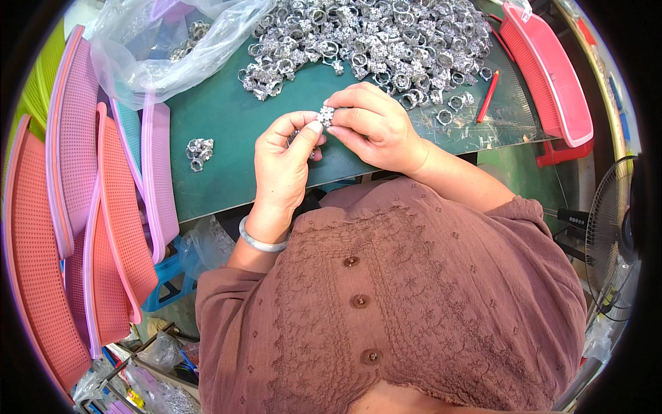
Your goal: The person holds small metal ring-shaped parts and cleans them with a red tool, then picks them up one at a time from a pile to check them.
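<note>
Left hand [281,164] upright, right hand [381,131] angled leftward, both pinching one silver flower-topped ring [325,115] over the green counter [227,169]!

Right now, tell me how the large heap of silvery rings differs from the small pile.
The large heap is far bigger than the small pile. The large heap spreads over the far side of the green table, while the small pile sits left of the left hand. The large heap runs past the picture's top edge; the small pile is wholly in view. Both show silvery ring shapes.
</note>
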A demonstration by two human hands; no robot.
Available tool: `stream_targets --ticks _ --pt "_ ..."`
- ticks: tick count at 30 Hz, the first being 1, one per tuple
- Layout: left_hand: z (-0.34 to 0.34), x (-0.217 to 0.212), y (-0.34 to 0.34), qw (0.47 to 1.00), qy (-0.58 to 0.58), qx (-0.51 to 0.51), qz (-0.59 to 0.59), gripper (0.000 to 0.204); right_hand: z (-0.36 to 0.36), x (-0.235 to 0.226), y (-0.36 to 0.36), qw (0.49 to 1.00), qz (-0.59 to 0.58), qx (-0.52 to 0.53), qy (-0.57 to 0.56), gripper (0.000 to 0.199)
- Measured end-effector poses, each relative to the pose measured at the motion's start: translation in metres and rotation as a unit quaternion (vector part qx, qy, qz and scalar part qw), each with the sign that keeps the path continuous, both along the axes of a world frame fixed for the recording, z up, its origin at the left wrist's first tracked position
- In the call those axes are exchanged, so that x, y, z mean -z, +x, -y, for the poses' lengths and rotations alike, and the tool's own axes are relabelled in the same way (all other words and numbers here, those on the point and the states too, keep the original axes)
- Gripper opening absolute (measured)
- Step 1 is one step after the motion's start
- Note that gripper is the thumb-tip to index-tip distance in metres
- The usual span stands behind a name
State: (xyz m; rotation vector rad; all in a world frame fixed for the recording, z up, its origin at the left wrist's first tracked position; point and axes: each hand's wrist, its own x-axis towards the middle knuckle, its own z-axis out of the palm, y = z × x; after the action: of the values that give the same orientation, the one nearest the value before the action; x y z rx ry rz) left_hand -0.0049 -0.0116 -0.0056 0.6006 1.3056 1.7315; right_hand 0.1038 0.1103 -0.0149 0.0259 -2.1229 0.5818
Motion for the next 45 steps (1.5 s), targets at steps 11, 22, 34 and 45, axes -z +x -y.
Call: stream_targets --ticks 11,22,34,45 --pt "0.0003 0.0004 -0.0002 1.000 0.007 0.002 -0.007 0.008 -0.0015 -0.0008 0.0008 1.000 0.003 -0.007 0.011 0.017" --pt "0.0003 -0.0007 0.0001 1.000 0.006 0.003 -0.015 0.008 -0.0013 -0.0004 0.0006 1.000 -0.003 -0.004 0.005 0.016" --pt "0.0011 -0.0025 0.0009 0.999 0.004 -0.001 -0.043 0.011 -0.0022 -0.0011 0.0016 1.000 0.001 -0.010 0.000 0.018" --pt "0.0000 -0.0020 0.0016 0.994 0.000 -0.004 -0.110 0.011 -0.0032 0.0002 0.0017 1.000 0.009 -0.008 0.008 0.018"
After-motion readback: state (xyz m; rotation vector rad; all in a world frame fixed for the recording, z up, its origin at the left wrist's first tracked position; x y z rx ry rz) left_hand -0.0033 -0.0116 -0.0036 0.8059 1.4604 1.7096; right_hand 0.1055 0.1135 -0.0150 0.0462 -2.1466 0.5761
